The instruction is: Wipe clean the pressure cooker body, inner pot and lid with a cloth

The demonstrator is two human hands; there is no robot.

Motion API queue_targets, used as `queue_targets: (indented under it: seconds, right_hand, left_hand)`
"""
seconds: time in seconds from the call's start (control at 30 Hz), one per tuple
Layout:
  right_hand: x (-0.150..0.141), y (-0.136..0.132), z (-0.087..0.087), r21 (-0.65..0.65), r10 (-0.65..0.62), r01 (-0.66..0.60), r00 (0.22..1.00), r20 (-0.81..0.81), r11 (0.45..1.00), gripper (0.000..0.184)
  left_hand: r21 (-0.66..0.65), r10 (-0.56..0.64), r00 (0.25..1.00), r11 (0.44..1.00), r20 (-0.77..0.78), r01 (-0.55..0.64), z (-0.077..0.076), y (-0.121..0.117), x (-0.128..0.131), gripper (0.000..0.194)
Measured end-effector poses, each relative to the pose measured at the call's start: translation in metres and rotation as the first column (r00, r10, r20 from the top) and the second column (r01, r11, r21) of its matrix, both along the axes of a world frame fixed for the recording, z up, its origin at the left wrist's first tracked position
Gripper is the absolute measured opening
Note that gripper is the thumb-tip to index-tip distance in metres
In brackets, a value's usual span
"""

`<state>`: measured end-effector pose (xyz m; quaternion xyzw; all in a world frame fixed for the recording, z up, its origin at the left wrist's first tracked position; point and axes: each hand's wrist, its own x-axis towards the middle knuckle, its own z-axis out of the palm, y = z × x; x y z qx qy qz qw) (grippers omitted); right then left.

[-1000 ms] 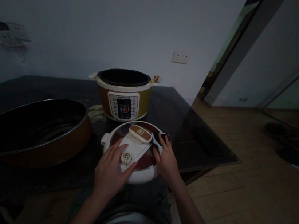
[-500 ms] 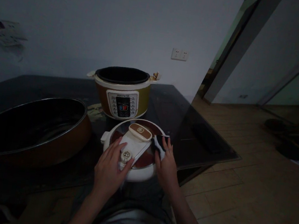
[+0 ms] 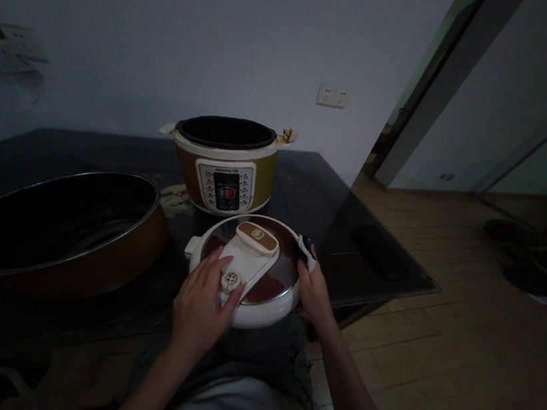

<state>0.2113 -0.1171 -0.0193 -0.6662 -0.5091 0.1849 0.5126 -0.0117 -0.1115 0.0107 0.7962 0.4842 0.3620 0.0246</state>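
A white and brown pressure cooker lid (image 3: 269,292) lies at the near edge of the dark table, its handle and round valve facing up. My left hand (image 3: 204,300) rests on the lid's near left part, fingers spread around the valve. At the lid's right rim, my right hand (image 3: 311,280) is closed on a black and white cloth (image 3: 306,253) pressed against the edge. Just behind the lid stands the electric pressure cooker (image 3: 227,175), its top uncovered and its dark inside showing.
A large brown pan (image 3: 148,235) with a dark inside stands on the table (image 3: 316,190) at the left. A dark flat object (image 3: 378,251) lies near the table's right edge. A wall socket (image 3: 332,96) is above the table, and tiled floor (image 3: 436,347) extends to the right.
My right hand has moved the cloth outward, from the lid's top surface beside the handle to its right rim. My left hand has stayed by the valve.
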Motion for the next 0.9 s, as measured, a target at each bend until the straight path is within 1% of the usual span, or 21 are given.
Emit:
queue_targets:
  seconds: [0.07,0.17,0.27,0.33,0.4,0.47,0.6,0.7,0.73,0.8,0.9]
  right_hand:
    - [-0.021,-0.027,-0.003,0.022,-0.043,0.045,0.997,-0.064,0.999,0.063]
    - [-0.057,-0.060,-0.006,0.035,-0.071,0.074,0.995,-0.075,0.997,0.066]
    - [-0.087,-0.077,-0.009,0.018,-0.101,0.102,0.994,-0.041,0.995,0.069]
    - [-0.096,-0.081,-0.009,0.015,-0.109,0.109,0.994,-0.008,0.994,0.070]
    - [-0.092,-0.078,-0.008,0.017,-0.099,0.098,0.995,0.030,0.995,0.069]
    - [-0.077,-0.068,-0.005,0.024,-0.079,0.078,0.994,0.071,0.997,0.066]
    - [-0.035,-0.031,0.001,0.040,-0.063,0.059,0.992,0.108,0.997,0.060]
    - [-0.017,-0.008,0.006,0.040,-0.045,0.039,0.988,0.148,0.998,0.054]
    - [-0.017,-0.006,0.007,0.043,-0.038,0.031,0.983,0.178,0.999,0.052]
    - [-0.023,-0.011,0.009,0.061,-0.032,0.017,0.967,0.252,0.998,0.049]
    - [-0.048,-0.035,0.011,0.119,-0.010,-0.038,0.924,0.381,0.992,0.045]
  left_hand:
    - [-0.019,-0.001,1.000,1.000,0.004,0.001,0.000,0.000,-0.001,0.040]
    - [-0.053,-0.019,1.000,0.998,0.011,0.020,0.001,0.002,-0.004,0.043]
    - [-0.087,-0.044,0.999,0.995,0.011,0.044,0.003,0.004,-0.008,0.047]
    - [-0.105,-0.052,0.999,0.993,-0.010,0.050,0.004,0.005,-0.011,0.048]
    - [-0.099,-0.054,0.998,0.994,-0.037,0.050,0.004,0.006,-0.012,0.047]
    - [-0.073,-0.062,0.997,0.996,-0.050,0.058,0.005,0.007,-0.013,0.046]
    - [-0.037,-0.085,0.996,0.996,-0.022,0.084,0.004,0.009,-0.013,0.044]
    - [-0.049,-0.087,0.996,0.995,-0.010,0.086,0.003,0.010,-0.013,0.045]
    - [-0.056,-0.085,0.996,0.995,-0.008,0.084,0.003,0.010,-0.013,0.045]
    - [-0.071,-0.084,0.996,0.994,-0.002,0.083,0.003,0.010,-0.013,0.045]
    - [-0.084,-0.091,0.996,0.992,0.003,0.091,0.004,0.008,-0.013,0.046]
